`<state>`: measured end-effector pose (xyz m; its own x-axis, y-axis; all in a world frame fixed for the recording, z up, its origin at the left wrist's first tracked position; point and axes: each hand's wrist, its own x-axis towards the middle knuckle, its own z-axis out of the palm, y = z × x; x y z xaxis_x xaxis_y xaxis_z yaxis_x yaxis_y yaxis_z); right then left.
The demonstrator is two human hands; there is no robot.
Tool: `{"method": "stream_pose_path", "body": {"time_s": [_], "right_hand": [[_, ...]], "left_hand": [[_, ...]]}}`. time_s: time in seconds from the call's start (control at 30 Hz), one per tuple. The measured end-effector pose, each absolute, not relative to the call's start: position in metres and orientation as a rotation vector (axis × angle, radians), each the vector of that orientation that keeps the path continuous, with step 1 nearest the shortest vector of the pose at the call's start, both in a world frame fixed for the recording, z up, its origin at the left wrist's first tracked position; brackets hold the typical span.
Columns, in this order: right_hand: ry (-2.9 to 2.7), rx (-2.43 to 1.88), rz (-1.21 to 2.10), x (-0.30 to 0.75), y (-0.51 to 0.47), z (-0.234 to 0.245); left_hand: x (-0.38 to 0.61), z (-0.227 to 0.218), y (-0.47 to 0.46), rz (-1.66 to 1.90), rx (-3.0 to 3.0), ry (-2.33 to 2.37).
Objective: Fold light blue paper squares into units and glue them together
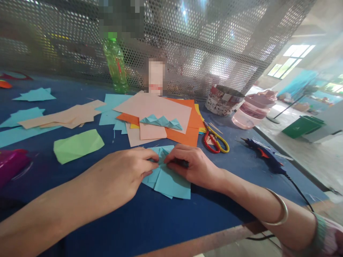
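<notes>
Light blue paper (174,184) lies near the front of the blue table, with creases and layered sheets showing. My left hand (131,166) pinches its upper left part with bent fingers. From the other side, my right hand (193,164) pinches a fold close to the left fingertips; a bangle circles that wrist. The fingers partly hide the fold. Just beyond my hands, a folded blue paper strip with several pointed peaks (161,122) rests on pale pink sheets (152,134) and orange paper (184,137).
Scissors (215,141) with red and yellow handles lie right of the papers. Farther right are a glue gun (264,155) with its cord, a pink bottle (253,110) and a round container (223,100). A green bottle (116,66) stands by the perforated metal panel (187,43). Green paper (79,145) lies left.
</notes>
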<state>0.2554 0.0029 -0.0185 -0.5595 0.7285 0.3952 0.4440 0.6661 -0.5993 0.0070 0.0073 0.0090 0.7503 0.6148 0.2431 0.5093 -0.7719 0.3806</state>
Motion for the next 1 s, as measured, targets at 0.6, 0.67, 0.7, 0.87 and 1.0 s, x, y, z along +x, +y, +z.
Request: {"method": "stream_pose_path", "body": {"time_s": [0.6,0.67,0.7,0.87,1.0], "right_hand": [[-2.232,-0.929,0.592,0.254,0.005,-0.021],[-2.239,-0.930,0.592,0.254,0.005,-0.021],[-2.242,-0.933,0.590,0.254,0.005,-0.021],[-2.256,-0.928,0.587,0.254,0.004,-0.019],[-2.285,-0.867,0.549,0.257,0.005,-0.019]], "left_hand": [[0.022,-0.016,0.015,0.777,2.577,0.991],[0.022,-0.016,0.016,0.771,2.583,0.983],[0.021,-0.016,0.016,0.767,2.587,0.982],[0.020,-0.014,0.017,0.736,2.595,0.963],[0.016,-0.012,0.018,0.732,2.599,0.909]]}}
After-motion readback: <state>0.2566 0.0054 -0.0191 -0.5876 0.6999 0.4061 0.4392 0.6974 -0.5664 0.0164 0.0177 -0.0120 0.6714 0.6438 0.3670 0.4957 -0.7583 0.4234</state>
